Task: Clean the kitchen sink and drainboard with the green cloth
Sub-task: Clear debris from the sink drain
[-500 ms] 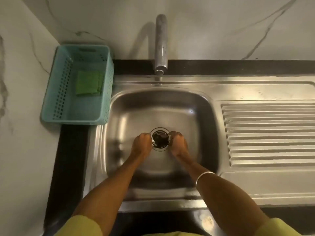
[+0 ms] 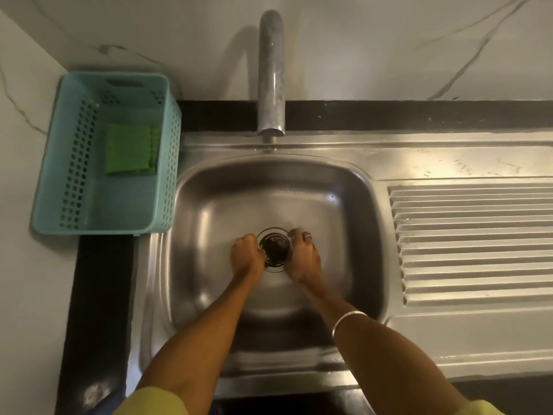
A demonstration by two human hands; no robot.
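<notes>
**Short yellow sleeves, a bangle and a ring**

The person wears yellow-green sleeves (image 2: 155, 399) ending above the elbows, leaving both forearms bare. A thin silver bangle (image 2: 348, 319) circles the right forearm, and a small ring (image 2: 307, 234) sits on a right-hand finger.

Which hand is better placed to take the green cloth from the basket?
Left, probably. The green cloth lies in the basket left of the sink, on the left hand's side. The right hand would have to cross over.
</notes>
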